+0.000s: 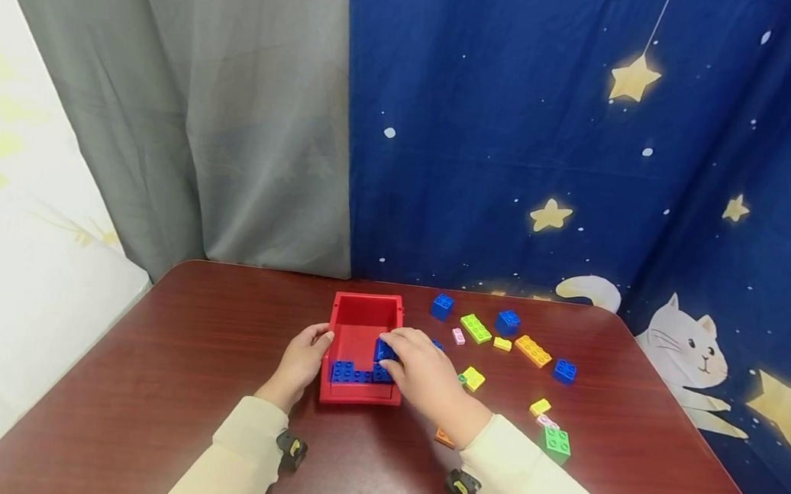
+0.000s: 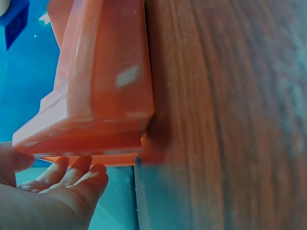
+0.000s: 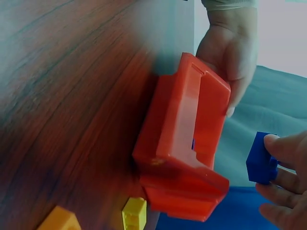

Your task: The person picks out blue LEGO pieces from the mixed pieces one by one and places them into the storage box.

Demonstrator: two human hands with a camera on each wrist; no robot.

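An open red box (image 1: 360, 399) stands on the table, with several blue bricks (image 1: 343, 371) lined up along the inside of its near end. My left hand (image 1: 301, 363) holds the box's left side wall, thumb at the rim and fingers outside, as the left wrist view shows against the box (image 2: 115, 72). Over the right part of the box, my right hand (image 1: 424, 368) pinches a blue building brick (image 1: 384, 349) between thumb and fingers. In the right wrist view that brick (image 3: 258, 158) is held above the level of the rim.
Loose bricks lie scattered to the right: blue ones (image 1: 508, 321), an orange one (image 1: 533, 351), a lime one (image 1: 475, 328) and a green one (image 1: 555, 444). Another orange brick (image 1: 445, 437) lies by my right forearm. Curtains (image 1: 278, 154) hang behind the table's far edge.
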